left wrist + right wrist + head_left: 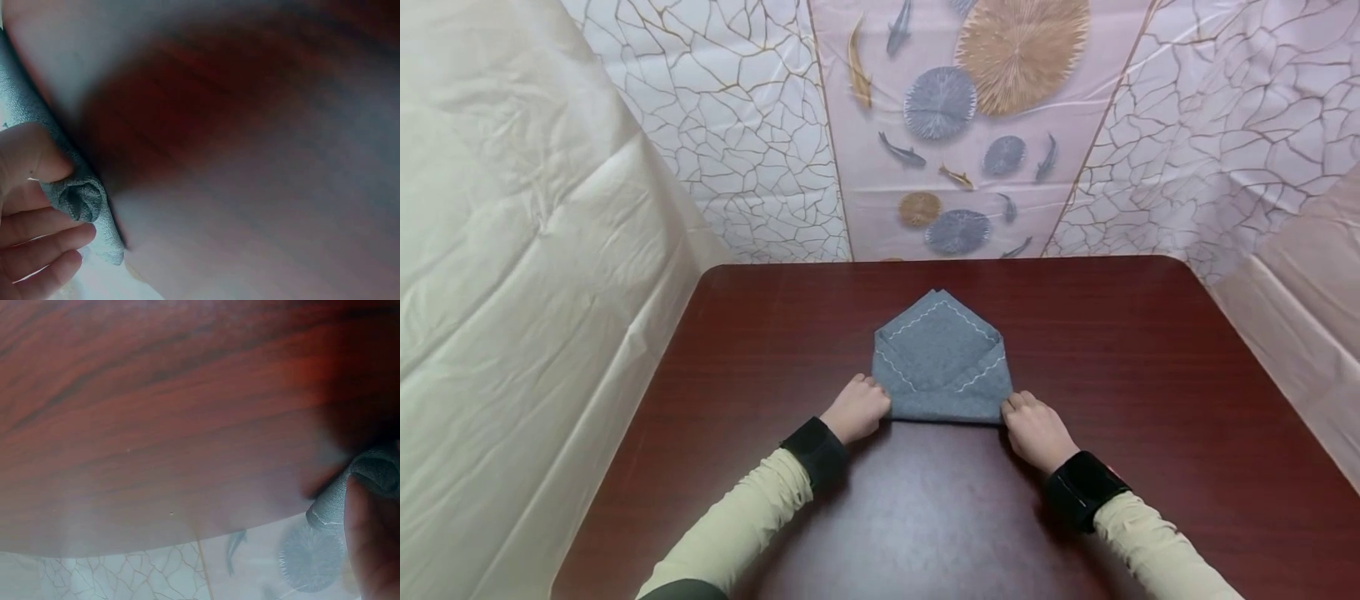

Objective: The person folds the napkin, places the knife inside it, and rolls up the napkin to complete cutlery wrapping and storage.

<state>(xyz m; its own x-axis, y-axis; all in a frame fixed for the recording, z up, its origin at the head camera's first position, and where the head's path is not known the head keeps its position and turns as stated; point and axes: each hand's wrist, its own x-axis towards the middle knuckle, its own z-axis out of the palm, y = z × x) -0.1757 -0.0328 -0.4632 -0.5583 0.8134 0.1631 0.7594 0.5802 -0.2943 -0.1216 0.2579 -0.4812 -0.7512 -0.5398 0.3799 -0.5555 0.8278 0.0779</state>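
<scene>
A grey folded cloth with white wavy stitching lies on the table, its far end coming to a point. Its near edge is rolled up, and the coiled end of the roll shows in the left wrist view. My left hand grips the near left corner, the thumb on one side of the roll and the fingers on the other. At the near right corner my right hand holds the other end of the roll. Most of the right hand lies outside the right wrist view.
The dark red wooden table has rounded far corners. Behind it hangs a patterned curtain with fish and round leaf shapes. Pale creased fabric borders the left side, with more fabric at the right.
</scene>
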